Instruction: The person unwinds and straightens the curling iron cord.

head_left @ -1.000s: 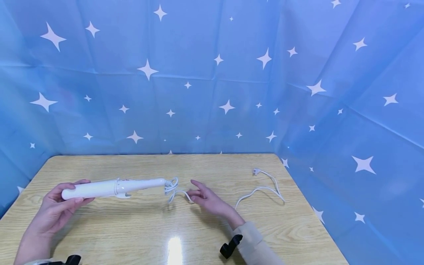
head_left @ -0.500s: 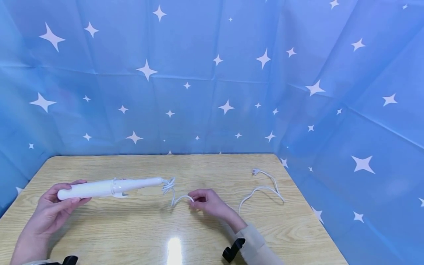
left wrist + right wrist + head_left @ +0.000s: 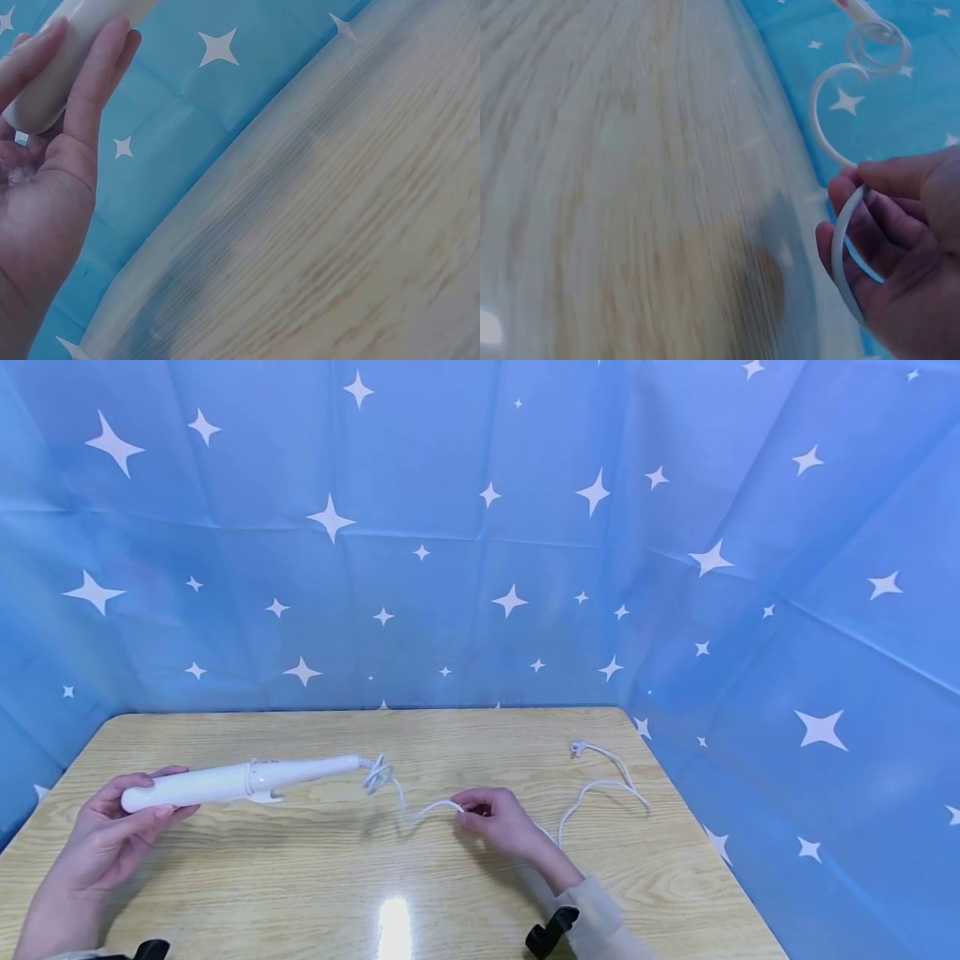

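In the head view, a white curling iron [image 3: 300, 771] with a small lever on its underside is held above the table at the left. My left hand [image 3: 101, 847] grips its thick rounded end, thumb below and fingers behind; the left wrist view shows that rounded end [image 3: 56, 75] between thumb and fingers. From the iron's thin end runs a white cord [image 3: 431, 808], partly looped near the iron. My right hand [image 3: 498, 818] pinches this cord between thumb and fingertips. The right wrist view shows the cord [image 3: 838, 247] bending down across the palm.
Farther right, the cord's remaining length lies curved on the wooden table [image 3: 322, 877], ending in a plug [image 3: 577, 748] near the back right corner. A blue cloth [image 3: 450, 577] with white stars hangs behind the table and along its right side.
My right hand has taken hold of the cord and moved right, drawing out the loops near the iron. The left hand has shifted slightly left with the curling iron.
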{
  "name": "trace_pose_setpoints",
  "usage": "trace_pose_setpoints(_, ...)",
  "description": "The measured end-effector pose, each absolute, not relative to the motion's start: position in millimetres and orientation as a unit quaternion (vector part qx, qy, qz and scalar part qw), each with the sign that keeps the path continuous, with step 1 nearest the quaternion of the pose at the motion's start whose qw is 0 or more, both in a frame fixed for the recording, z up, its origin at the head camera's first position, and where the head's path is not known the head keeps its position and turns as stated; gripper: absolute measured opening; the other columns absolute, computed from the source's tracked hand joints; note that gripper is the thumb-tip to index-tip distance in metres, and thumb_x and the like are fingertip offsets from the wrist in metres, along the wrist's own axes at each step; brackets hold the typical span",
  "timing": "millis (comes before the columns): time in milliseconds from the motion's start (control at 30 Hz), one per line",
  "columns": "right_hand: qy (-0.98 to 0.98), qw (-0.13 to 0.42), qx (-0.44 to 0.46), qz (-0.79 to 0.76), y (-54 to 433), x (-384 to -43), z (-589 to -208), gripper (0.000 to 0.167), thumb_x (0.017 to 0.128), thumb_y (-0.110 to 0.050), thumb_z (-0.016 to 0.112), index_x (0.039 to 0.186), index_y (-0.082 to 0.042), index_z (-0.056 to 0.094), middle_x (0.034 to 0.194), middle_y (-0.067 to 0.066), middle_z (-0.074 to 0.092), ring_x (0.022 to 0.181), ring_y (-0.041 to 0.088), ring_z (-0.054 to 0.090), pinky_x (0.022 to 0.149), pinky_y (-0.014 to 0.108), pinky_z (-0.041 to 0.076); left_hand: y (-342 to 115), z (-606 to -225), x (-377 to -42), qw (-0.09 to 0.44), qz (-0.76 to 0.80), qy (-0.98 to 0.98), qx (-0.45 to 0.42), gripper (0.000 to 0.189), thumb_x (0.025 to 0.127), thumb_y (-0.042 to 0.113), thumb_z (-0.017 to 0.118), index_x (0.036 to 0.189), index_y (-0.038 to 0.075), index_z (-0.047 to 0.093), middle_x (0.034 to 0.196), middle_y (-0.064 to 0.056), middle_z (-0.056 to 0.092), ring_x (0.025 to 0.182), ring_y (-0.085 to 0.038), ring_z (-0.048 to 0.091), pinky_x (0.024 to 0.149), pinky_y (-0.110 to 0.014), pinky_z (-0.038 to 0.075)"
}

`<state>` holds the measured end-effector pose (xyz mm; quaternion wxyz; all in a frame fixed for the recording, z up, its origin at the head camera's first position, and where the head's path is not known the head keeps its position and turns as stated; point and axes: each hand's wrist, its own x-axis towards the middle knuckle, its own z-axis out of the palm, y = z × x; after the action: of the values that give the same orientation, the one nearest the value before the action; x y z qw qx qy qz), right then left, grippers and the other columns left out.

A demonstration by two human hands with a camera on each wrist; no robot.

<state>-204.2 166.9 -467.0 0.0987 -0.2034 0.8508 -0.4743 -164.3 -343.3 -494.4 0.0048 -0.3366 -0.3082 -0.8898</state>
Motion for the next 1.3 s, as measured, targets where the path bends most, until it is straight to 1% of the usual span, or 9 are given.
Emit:
trace_pose_setpoints(267,0.845,0.06,-0.192,-0.496,190,-205,-469,0.026,0.098,-0.007,0.069,0.123,0.001,0.071,0.098,0.009,0.073,0.083,0.02,0.066,0.068,0.021,0.056,-349,-498,-164,-0.008,-0.887,-0.309,-0.342,0.052,0.092,-0.037,0.025,0.13,-0.017,0.055,0.144,-0.029,0.052,0.136,-0.035,0.052,0.104,-0.056,0.05)
trace_pose_setpoints(400,0.838,0.029,-0.187,-0.512,197,-206,-469,0.025,0.099,-0.004,0.067,0.122,0.004,0.07,0.096,0.012,0.072,0.082,0.024,0.069,0.07,0.028,0.062,-349,-500,-164,-0.009,-0.89,-0.302,-0.342,0.052,0.091,-0.037,0.025,0.13,-0.017,0.055,0.144,-0.029,0.052,0.136,-0.035,0.051,0.104,-0.057,0.05)
trace_pose_setpoints(500,0.837,0.011,-0.177,-0.517,201,-206,-469,0.024,0.098,-0.001,0.066,0.122,0.005,0.07,0.097,0.014,0.073,0.083,0.025,0.07,0.073,0.029,0.064,-348,-501,-162,0.0,-0.895,-0.298,-0.333,0.052,0.091,-0.037,0.026,0.128,-0.017,0.056,0.143,-0.029,0.053,0.135,-0.035,0.052,0.103,-0.057,0.05)
trace_pose_setpoints(700,0.834,-0.008,-0.156,-0.529,204,-204,-463,0.024,0.097,0.007,0.063,0.12,0.009,0.069,0.1,0.024,0.073,0.088,0.038,0.071,0.074,0.028,0.064,-346,-500,-160,0.039,-0.902,-0.304,-0.304,0.052,0.092,-0.036,0.028,0.127,-0.013,0.06,0.14,-0.026,0.057,0.131,-0.034,0.056,0.1,-0.055,0.053)
trace_pose_setpoints(767,0.838,-0.02,-0.154,-0.524,204,-204,-464,0.023,0.097,0.007,0.064,0.119,0.009,0.07,0.099,0.023,0.073,0.086,0.035,0.071,0.072,0.025,0.063,-346,-498,-159,0.048,-0.905,-0.301,-0.296,0.052,0.093,-0.035,0.028,0.126,-0.012,0.06,0.139,-0.026,0.058,0.131,-0.034,0.056,0.1,-0.055,0.053)
trace_pose_setpoints(933,0.849,-0.055,-0.148,-0.504,207,-207,-472,0.02,0.094,0.005,0.069,0.113,0.004,0.075,0.096,0.017,0.075,0.079,0.016,0.069,0.067,0.019,0.059,-344,-496,-159,0.059,-0.905,-0.301,-0.295,0.049,0.093,-0.035,0.029,0.123,-0.013,0.061,0.138,-0.026,0.058,0.13,-0.034,0.057,0.099,-0.054,0.054)
trace_pose_setpoints(1033,0.859,-0.046,-0.158,-0.485,206,-207,-475,0.019,0.093,0.004,0.071,0.11,0.001,0.077,0.097,0.014,0.076,0.077,0.011,0.065,0.065,0.018,0.056,-342,-496,-160,0.052,-0.91,-0.278,-0.304,0.049,0.092,-0.036,0.028,0.123,-0.016,0.059,0.138,-0.029,0.057,0.13,-0.037,0.056,0.1,-0.057,0.052)
trace_pose_setpoints(1133,0.866,-0.006,-0.193,-0.461,204,-205,-478,0.018,0.093,0.0,0.072,0.11,-0.001,0.078,0.102,0.013,0.076,0.078,0.01,0.064,0.064,0.019,0.056,-339,-495,-161,0.044,-0.921,-0.244,-0.302,0.05,0.091,-0.037,0.025,0.124,-0.019,0.058,0.139,-0.031,0.055,0.132,-0.04,0.054,0.101,-0.06,0.05)
trace_pose_setpoints(1300,0.866,0.05,-0.246,-0.433,202,-200,-480,0.019,0.094,-0.002,0.072,0.112,-0.005,0.078,0.104,0.009,0.077,0.081,0.013,0.067,0.065,0.02,0.056,-335,-495,-160,0.075,-0.922,-0.257,-0.279,0.05,0.091,-0.037,0.028,0.122,-0.016,0.061,0.136,-0.03,0.057,0.129,-0.038,0.057,0.098,-0.058,0.052)
